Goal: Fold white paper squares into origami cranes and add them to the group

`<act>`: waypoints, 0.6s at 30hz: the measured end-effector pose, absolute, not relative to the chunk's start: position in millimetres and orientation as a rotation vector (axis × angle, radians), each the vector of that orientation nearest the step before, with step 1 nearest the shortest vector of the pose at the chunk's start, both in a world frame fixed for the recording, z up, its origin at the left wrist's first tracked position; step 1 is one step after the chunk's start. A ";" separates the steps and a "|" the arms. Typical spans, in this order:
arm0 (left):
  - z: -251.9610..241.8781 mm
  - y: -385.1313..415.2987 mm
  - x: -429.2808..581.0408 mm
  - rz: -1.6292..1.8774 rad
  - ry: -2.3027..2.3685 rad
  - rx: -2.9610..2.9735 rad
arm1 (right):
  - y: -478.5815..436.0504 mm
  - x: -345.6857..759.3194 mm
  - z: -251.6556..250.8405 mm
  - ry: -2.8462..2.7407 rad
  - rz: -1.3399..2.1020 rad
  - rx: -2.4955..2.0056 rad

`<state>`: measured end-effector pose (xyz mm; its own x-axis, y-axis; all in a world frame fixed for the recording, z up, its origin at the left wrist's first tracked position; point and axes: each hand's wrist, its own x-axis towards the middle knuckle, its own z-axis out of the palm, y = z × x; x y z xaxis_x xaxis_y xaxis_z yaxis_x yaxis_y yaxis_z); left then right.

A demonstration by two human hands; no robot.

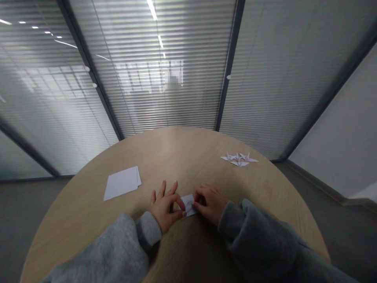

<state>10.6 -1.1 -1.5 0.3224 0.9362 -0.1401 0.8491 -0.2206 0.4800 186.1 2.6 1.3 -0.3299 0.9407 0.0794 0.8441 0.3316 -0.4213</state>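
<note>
My left hand (165,206) pinches a folded white paper (187,205) between thumb and fingertips, the other fingers spread. My right hand (208,202) holds the paper's right end, fingers curled over it. The paper lies at the near side of the round wooden bench (182,157). Left: stacked white paper sheets (121,182). Far right: grouped origami cranes (239,159).

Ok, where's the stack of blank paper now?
In the head view, the stack of blank paper lies on the round wooden table, ahead and left of the left hand.
</note>
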 end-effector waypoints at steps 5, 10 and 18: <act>-6.8 -0.1 9.4 0.270 1.569 2.140 | -3.0 179.8 -1.5 -2.321 0.450 -1.502; -8.1 0.9 9.3 0.260 1.577 2.134 | -1.7 180.9 -0.8 -2.321 0.472 -1.511; -11.2 1.9 7.4 0.288 1.550 2.156 | 1.8 187.1 2.2 -2.286 0.509 -1.588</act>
<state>7.4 1.9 -11.2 0.3410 0.9348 -0.0988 0.8371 -0.2542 0.4844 187.1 1.8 2.2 -0.3372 0.9401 0.0507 0.8297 0.3222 -0.4559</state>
